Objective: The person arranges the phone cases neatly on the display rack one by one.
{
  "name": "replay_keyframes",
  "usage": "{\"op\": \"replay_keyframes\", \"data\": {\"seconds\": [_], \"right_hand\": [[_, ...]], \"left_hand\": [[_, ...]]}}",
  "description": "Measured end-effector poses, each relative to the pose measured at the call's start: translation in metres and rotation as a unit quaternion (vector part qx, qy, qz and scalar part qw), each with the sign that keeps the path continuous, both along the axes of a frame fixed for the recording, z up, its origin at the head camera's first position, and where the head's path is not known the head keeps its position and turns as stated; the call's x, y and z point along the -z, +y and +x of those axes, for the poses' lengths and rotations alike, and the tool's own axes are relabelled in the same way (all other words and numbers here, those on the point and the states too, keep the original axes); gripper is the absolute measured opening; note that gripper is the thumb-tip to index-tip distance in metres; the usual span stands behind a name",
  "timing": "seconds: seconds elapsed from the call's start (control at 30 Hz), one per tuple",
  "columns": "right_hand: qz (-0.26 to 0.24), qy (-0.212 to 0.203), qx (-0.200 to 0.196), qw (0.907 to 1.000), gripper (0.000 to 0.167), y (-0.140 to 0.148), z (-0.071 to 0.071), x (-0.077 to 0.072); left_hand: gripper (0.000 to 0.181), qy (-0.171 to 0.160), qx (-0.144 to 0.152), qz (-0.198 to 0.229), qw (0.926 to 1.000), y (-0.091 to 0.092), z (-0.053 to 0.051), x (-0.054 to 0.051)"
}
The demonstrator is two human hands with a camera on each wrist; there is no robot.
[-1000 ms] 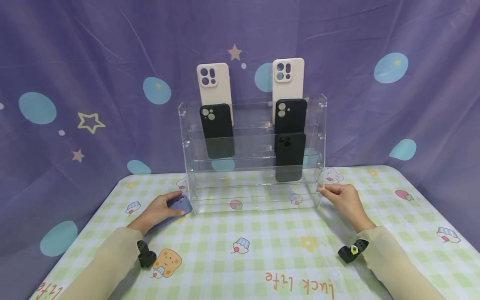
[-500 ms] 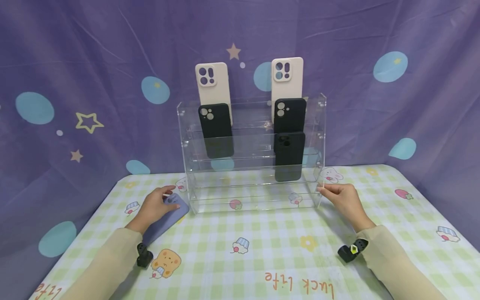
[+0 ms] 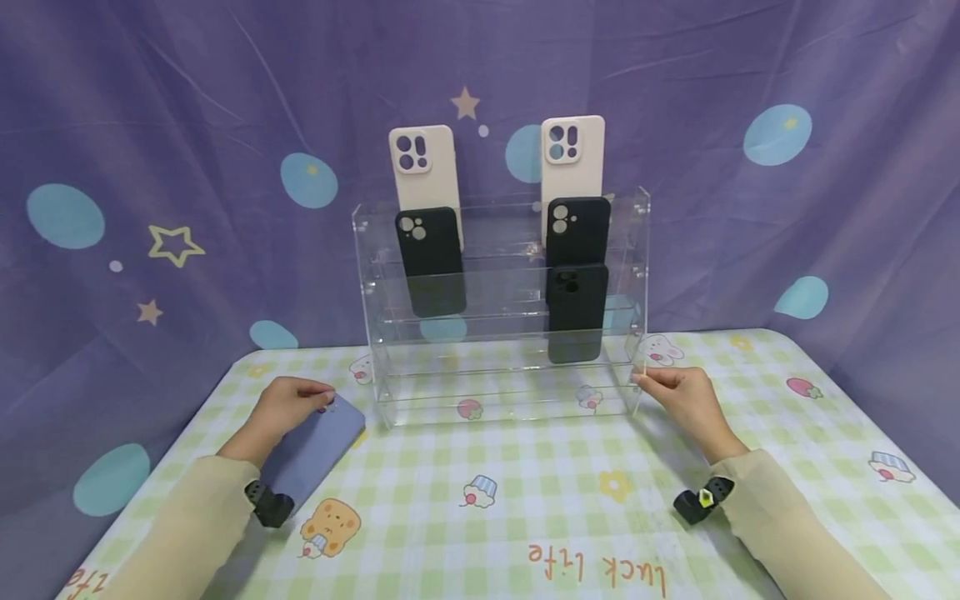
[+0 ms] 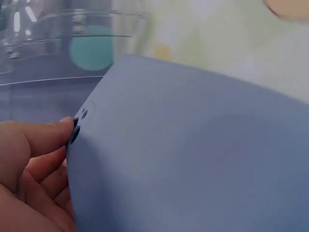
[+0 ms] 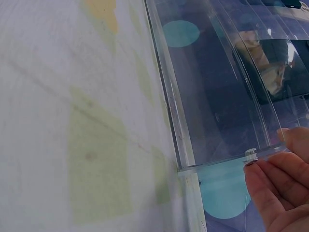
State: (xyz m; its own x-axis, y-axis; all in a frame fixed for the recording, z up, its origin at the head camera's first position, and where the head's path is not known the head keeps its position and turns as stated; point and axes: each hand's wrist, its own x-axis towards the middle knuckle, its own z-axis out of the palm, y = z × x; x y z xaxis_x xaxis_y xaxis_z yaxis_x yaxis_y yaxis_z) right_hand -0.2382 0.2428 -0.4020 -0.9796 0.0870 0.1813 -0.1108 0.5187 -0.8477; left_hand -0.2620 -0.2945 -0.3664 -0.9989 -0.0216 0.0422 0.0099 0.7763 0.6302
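Observation:
My left hand (image 3: 283,410) pinches a grey-blue phone case (image 3: 318,446) by its camera-hole end, left of the clear acrylic rack (image 3: 502,292). Thumb and fingers grip that end in the left wrist view, where the case (image 4: 169,145) fills much of the picture. At the rack's right side my right hand (image 3: 686,402) pinches the lower edge of the clear side panel; the right wrist view has these fingers (image 5: 270,188) close to a small fitting on it. Whether the case's lower end touches the table cannot be told.
On the rack's tiers stand two white phone cases (image 3: 429,187) at the top and black ones (image 3: 437,262) below, one at left and two at right. A checked cloth (image 3: 540,492) covers the table. A purple curtain (image 3: 225,100) hangs behind.
My left hand has drawn back to the left from the rack's side with the blue phone case, and more of the case shows. My right hand stays on the rack.

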Motion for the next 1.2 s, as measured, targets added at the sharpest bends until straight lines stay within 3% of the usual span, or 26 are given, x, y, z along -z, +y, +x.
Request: {"op": "replay_keyframes", "data": {"seconds": [0.17,0.43,0.63,0.73,0.77,0.83,0.97,1.03,1.2], "right_hand": [[-0.001,0.002,0.002,1.0,0.041,0.0,0.001,0.0],[-0.003,-0.001,0.001,1.0,0.043,0.001,0.001,-0.001],[-0.008,-0.008,-0.005,0.9999,0.044,0.001,0.001,-0.002],[-0.006,-0.007,-0.007,0.9999,0.042,0.001,0.0,-0.002],[-0.007,-0.006,-0.008,0.9999,0.042,0.001,0.0,-0.001],[-0.005,-0.006,-0.009,0.9999,0.042,0.001,0.001,-0.001],[0.0,-0.005,-0.005,1.0,0.043,0.002,0.002,-0.002],[0.001,-0.004,-0.003,1.0,0.042,0.003,0.002,-0.002],[0.003,0.005,-0.002,1.0,0.04,0.001,0.001,-0.001]], "left_hand": [[0.036,-0.003,0.021,0.048,0.9986,-0.004,0.003,-0.025],[0.052,-0.022,0.032,0.081,0.9959,0.006,0.016,-0.074],[0.046,-0.003,0.054,0.135,0.9893,0.026,0.029,-0.104],[0.033,0.016,0.063,0.188,0.98,0.039,0.032,-0.117],[0.027,0.024,0.065,0.218,0.9735,0.043,0.032,-0.121],[0.016,0.043,0.07,0.291,0.9533,0.054,0.031,-0.127],[0.005,0.092,0.073,0.423,0.8986,0.082,0.022,-0.138],[0.005,0.121,0.066,0.462,0.8762,0.097,0.015,-0.142],[0.009,0.202,0.037,0.512,0.8338,0.127,-0.002,-0.148]]}}
